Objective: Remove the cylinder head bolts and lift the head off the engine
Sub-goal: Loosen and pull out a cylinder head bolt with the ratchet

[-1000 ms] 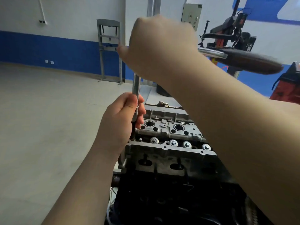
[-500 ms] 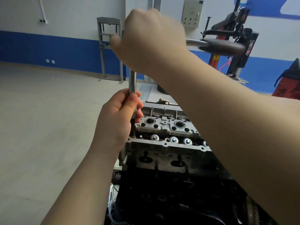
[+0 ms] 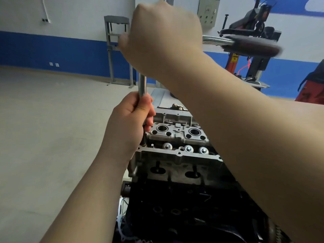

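Observation:
The aluminium cylinder head point(image 3: 177, 155) sits on the dark engine block point(image 3: 184, 207) in the lower middle. A long steel extension bar point(image 3: 142, 85) stands upright with its lower end at the head's near left corner. My left hand point(image 3: 129, 125) grips the bar's lower part just above the head. Above, my right hand point(image 3: 164, 34) grips the wrench at the top of the bar. The wrench's handle point(image 3: 245, 44) sticks out to the right, blurred, with a dark grip. The bolt under the socket is hidden.
A grey metal frame point(image 3: 117, 50) stands against the blue and white wall at the back. A tyre machine point(image 3: 252, 41) and a red cabinet point(image 3: 312, 92) stand at the right. Bare light floor point(image 3: 52, 128) lies left of the engine.
My right hand has turned the wrench back and forth at the top of the bar, and the handle's far end has swung. My left hand has stayed on the extension bar.

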{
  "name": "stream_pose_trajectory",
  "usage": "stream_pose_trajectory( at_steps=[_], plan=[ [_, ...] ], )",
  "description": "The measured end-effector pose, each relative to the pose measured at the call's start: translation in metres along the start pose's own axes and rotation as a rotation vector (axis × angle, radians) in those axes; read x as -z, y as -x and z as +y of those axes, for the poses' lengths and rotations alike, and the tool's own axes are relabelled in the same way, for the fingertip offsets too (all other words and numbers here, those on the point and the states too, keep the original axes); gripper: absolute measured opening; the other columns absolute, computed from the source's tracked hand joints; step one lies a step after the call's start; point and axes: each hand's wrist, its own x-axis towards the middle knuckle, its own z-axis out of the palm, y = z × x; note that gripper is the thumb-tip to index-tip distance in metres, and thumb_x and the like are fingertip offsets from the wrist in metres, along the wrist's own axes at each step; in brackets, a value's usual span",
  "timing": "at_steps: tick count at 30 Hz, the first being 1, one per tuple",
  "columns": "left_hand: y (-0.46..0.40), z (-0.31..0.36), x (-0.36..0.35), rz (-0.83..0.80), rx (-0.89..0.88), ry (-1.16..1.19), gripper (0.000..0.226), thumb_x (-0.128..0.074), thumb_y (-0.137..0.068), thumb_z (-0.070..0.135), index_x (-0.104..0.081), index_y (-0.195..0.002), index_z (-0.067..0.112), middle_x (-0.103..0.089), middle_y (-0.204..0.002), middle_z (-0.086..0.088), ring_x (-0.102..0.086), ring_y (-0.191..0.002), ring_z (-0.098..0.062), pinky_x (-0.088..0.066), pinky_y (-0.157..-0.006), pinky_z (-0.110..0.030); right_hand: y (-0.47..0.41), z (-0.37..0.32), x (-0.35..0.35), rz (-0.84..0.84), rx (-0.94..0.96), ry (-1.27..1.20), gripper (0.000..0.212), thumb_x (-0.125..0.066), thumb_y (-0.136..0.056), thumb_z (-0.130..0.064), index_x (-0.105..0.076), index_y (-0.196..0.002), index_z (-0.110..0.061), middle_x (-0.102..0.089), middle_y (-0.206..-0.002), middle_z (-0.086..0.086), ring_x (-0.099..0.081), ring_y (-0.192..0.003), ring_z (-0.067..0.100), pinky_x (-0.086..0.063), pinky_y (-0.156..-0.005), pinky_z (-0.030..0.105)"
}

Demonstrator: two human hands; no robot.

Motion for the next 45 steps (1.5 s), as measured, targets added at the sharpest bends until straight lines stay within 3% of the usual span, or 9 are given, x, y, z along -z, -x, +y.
stream_pose_trajectory(
  at_steps=[5, 9, 18, 24, 30, 33, 36, 40, 45],
  plan=[
    [0.004, -0.001, -0.001, 0.031, -0.062, -0.08, 0.027, -0.045, -0.11, 0.049, -0.066, -0.104, 0.032, -0.073, -0.094, 0.004, -0.068, -0.076, -0.018, -0.057, -0.072, -0.03, 0.009, 0.004, 0.002, 0.124, 0.027, 0.001, 0.032, -0.048, -0.087, -0.043, -0.042, -0.071, -0.017, -0.035, -0.058, -0.002, -0.041, -0.056, 0.022, -0.021, -0.05, 0.03],
    [0.008, -0.001, 0.005, -0.079, -0.003, 0.138, 0.031, -0.046, -0.109, 0.044, -0.072, -0.118, 0.03, -0.075, -0.104, -0.005, -0.064, -0.079, -0.025, -0.052, -0.075, -0.039, 0.013, 0.017, 0.002, -0.026, 0.076, -0.863, 0.03, -0.06, -0.099, -0.022, -0.065, -0.083, 0.003, -0.055, -0.069, 0.012, -0.051, -0.067, 0.017, -0.045, -0.066, 0.036],
    [0.0, -0.008, 0.003, -0.03, -0.06, 0.095, 0.02, -0.047, -0.108, 0.039, -0.067, -0.103, 0.037, -0.066, -0.086, -0.002, -0.062, -0.075, -0.023, -0.051, -0.071, -0.038, 0.008, 0.001, 0.011, 0.091, 0.058, 0.084, 0.03, -0.056, -0.083, -0.032, -0.036, -0.066, -0.018, -0.036, -0.059, -0.004, -0.047, -0.058, 0.023, -0.025, -0.051, 0.029],
    [0.007, -0.008, 0.007, -0.104, 0.011, 0.184, 0.029, -0.049, -0.108, 0.041, -0.073, -0.117, 0.029, -0.069, -0.096, -0.005, -0.06, -0.08, -0.024, -0.052, -0.074, -0.034, 0.012, 0.02, 0.008, -0.12, 0.118, -0.889, 0.015, -0.064, -0.091, -0.016, -0.063, -0.077, -0.009, -0.051, -0.067, -0.001, -0.049, -0.065, 0.011, -0.044, -0.063, 0.029],
    [-0.003, -0.01, 0.004, -0.061, -0.012, 0.139, 0.018, -0.05, -0.106, 0.032, -0.067, -0.102, 0.033, -0.062, -0.087, -0.003, -0.054, -0.074, -0.024, -0.045, -0.071, -0.04, -0.005, 0.001, 0.001, -0.11, -0.003, -0.111, 0.03, -0.055, -0.087, -0.03, -0.04, -0.061, -0.021, -0.038, -0.056, -0.005, -0.037, -0.052, 0.016, -0.03, -0.053, 0.026],
    [0.0, -0.01, 0.005, -0.048, -0.057, 0.12, 0.018, -0.05, -0.107, 0.033, -0.067, -0.102, 0.037, -0.066, -0.088, -0.005, -0.058, -0.076, -0.026, -0.048, -0.073, -0.041, -0.002, -0.007, 0.001, -0.196, 0.015, -0.118, 0.035, -0.051, -0.09, -0.035, -0.039, -0.06, -0.023, -0.037, -0.056, -0.007, -0.037, -0.053, 0.014, -0.032, -0.056, 0.026],
    [0.006, -0.009, 0.009, -0.078, -0.025, 0.16, 0.023, -0.05, -0.109, 0.042, -0.07, -0.115, 0.034, -0.071, -0.097, -0.007, -0.063, -0.081, -0.025, -0.051, -0.077, -0.039, 0.006, 0.0, 0.004, 0.045, 0.129, -0.153, 0.039, -0.043, -0.09, -0.057, -0.042, -0.068, -0.024, -0.039, -0.06, -0.003, -0.046, -0.061, 0.018, -0.036, -0.058, 0.031],
    [0.009, -0.005, 0.005, -0.105, 0.054, 0.16, 0.03, -0.048, -0.108, 0.044, -0.073, -0.108, 0.028, -0.066, -0.091, -0.004, -0.056, -0.075, -0.021, -0.048, -0.07, -0.035, 0.01, 0.021, 0.004, -0.074, 0.098, -0.687, 0.028, -0.057, -0.098, -0.031, -0.061, -0.079, -0.011, -0.056, -0.071, 0.01, -0.052, -0.067, 0.021, -0.049, -0.067, 0.038],
    [0.002, -0.008, 0.002, -0.07, 0.039, 0.122, 0.028, -0.045, -0.106, 0.04, -0.068, -0.092, 0.033, -0.064, -0.086, -0.004, -0.055, -0.071, -0.02, -0.047, -0.069, -0.038, 0.004, 0.006, 0.01, 0.014, 0.023, 0.034, 0.035, -0.052, -0.092, -0.035, -0.036, -0.065, -0.019, -0.039, -0.06, -0.004, -0.037, -0.051, 0.02, -0.024, -0.05, 0.028]
  ],
)
